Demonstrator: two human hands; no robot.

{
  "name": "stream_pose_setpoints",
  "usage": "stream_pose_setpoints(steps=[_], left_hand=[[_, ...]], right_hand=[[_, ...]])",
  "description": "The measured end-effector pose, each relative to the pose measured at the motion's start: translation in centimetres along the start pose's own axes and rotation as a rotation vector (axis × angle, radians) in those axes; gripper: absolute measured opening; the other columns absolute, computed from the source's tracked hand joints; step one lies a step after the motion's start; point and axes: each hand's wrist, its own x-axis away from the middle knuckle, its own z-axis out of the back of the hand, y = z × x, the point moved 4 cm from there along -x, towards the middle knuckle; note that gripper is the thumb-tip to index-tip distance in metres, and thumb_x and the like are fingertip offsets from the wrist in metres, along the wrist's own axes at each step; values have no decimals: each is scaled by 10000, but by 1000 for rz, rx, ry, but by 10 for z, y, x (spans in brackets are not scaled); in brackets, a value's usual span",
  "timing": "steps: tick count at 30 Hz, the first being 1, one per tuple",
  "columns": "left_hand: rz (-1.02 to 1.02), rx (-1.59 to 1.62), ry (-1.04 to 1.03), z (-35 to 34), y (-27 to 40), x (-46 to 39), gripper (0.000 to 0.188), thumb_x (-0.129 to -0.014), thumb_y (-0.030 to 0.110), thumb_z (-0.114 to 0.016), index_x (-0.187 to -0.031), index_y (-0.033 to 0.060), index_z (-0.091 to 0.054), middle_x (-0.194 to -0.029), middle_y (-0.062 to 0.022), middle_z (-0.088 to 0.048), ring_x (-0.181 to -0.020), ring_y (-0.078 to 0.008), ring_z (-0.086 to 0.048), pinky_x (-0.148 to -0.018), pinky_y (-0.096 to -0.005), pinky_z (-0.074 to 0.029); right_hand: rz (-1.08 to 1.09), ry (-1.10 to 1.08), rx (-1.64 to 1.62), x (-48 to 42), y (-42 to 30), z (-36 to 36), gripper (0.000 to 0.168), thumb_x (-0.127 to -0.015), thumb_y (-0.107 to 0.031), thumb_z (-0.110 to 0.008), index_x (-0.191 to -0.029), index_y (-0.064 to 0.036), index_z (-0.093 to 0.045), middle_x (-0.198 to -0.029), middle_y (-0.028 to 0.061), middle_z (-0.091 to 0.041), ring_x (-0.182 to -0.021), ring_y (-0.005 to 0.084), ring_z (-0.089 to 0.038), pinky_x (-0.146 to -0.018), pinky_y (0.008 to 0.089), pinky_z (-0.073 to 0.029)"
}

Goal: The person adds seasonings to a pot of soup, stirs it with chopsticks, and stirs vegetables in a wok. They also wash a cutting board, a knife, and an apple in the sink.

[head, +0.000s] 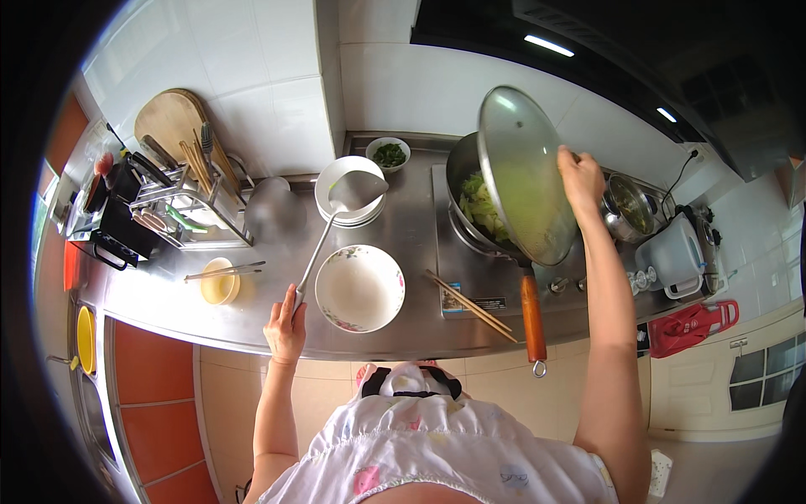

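Observation:
My left hand (pixel 286 327) grips the handle of a metal wok spatula (pixel 359 191), whose blade is over a stack of white bowls (pixel 332 170). Right of that handle stands a large white bowl with a floral rim (pixel 359 290). My right hand (pixel 580 179) holds a glass pan lid (pixel 526 183) by its knob, tilted steeply over the right side of a dark wok (pixel 463 157). Pale green chopped vegetables (pixel 482 205) show inside the wok; the lid hides the rest. The wok's wooden handle (pixel 533 315) points toward me past the counter edge.
Wooden chopsticks (pixel 472 305) lie on the gas stove's (pixel 444 252) front left. A small bowl of chopped greens (pixel 388 155) sits at the back. Leftward are a yellow bowl (pixel 220 281) with tongs across it and a utensil rack (pixel 189 208). A steel pot (pixel 628 205) stands far right, under the range hood (pixel 567 69).

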Motion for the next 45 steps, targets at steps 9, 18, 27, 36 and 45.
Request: stream_pose_setpoints(steps=[9, 18, 27, 36, 45], left_hand=[[-13, -143, -8, -29, -40, 15, 497, -823, 158, -658, -1300, 200, -524, -724, -32, -541, -553, -233, -550, -459, -347, -455], [8, -218, -42, -43, -51, 10, 491, -811, 199, -673, -1283, 220, -539, -753, -38, -540, -610, -230, -575, -516, -334, -484], [-19, -298, -57, -34, -44, 10, 487, -819, 203, -662, -1287, 196, -525, -757, -37, -563, -625, -238, -575, -557, -340, -485], [83, -294, -152, -32, -47, 10, 464, -856, 247, -619, -1298, 161, -503, -851, -65, -623, -745, -275, -610, -628, -374, -503], [148, -248, -177, -32, -48, 11, 383, -859, 241, -616, -1221, 127, -563, -880, -77, -635, -800, -294, -611, -663, -394, -508]], right_hand=[[106, -93, 420, -3, 0, -71, 468, -812, -427, -570, -918, 28, -597, -796, 224, -666, -803, 376, -656, -717, 467, -507], [80, -97, 476, -9, 10, -88, 480, -833, -435, -534, -911, 36, -583, -797, 229, -665, -813, 376, -658, -717, 462, -512], [104, -101, 483, -11, 10, -89, 487, -854, -438, -499, -908, 40, -578, -790, 233, -665, -803, 387, -658, -735, 472, -506], [124, -131, 503, -14, 3, -95, 504, -827, -436, -519, -944, 49, -590, -794, 227, -669, -784, 373, -665, -701, 478, -511], [137, -95, 544, -10, 11, -92, 490, -827, -439, -521, -897, 42, -583, -795, 220, -671, -795, 373, -665, -706, 458, -522]])
